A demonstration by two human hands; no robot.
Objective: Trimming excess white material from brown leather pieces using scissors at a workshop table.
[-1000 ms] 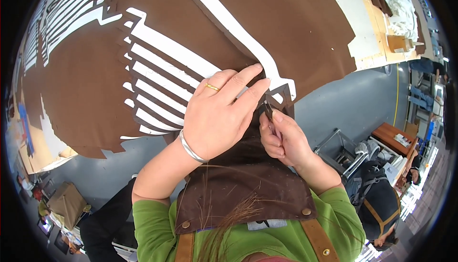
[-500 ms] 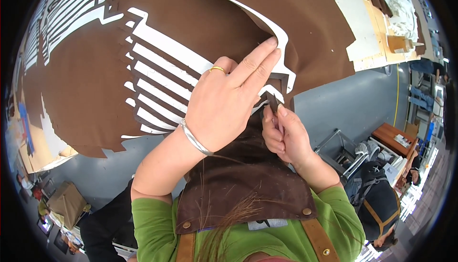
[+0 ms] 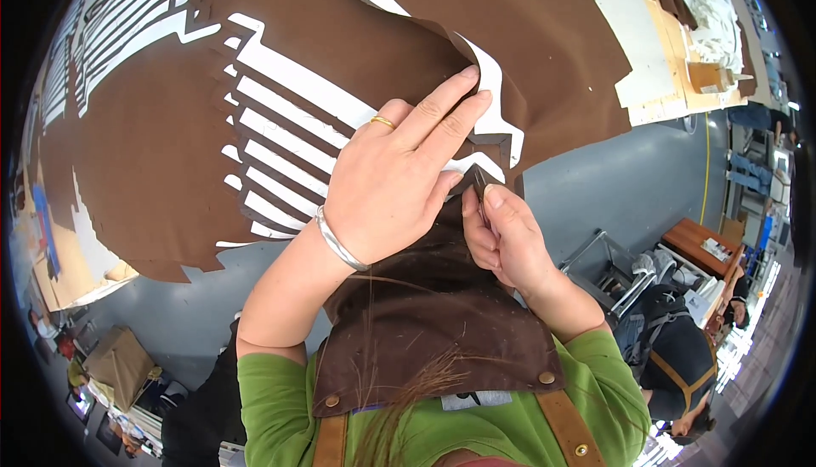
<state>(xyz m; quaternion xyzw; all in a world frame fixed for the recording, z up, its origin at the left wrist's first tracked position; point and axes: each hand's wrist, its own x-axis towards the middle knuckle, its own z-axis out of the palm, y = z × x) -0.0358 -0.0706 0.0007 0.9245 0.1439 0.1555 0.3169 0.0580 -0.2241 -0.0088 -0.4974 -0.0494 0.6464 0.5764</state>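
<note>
A brown sheet of material (image 3: 561,25) with cut slots and stripes showing white beneath (image 3: 299,103) fills the upper view. My left hand (image 3: 399,174) lies palm down on it, fingers extended at the edge of a curved white band (image 3: 491,93), where the brown material lifts in a ridge. My right hand (image 3: 501,237) grips a small dark cutting tool (image 3: 478,180) by the notched lower end of that band, just right of my left thumb. The tool's exact form is partly hidden by my fingers.
Pale boards (image 3: 646,84) with white scraps (image 3: 714,16) lie under and beside the sheet at upper right. My brown apron (image 3: 433,335) hangs below. A metal trolley (image 3: 599,267), wooden box (image 3: 699,242) and co-worker in dark clothes (image 3: 680,365) are at lower right, a brown carton (image 3: 115,363) lower left.
My left fingertips have moved up along the white band. The brown edge there has buckled, hiding part of the band. My right hand still grips the tool, shifted only slightly.
</note>
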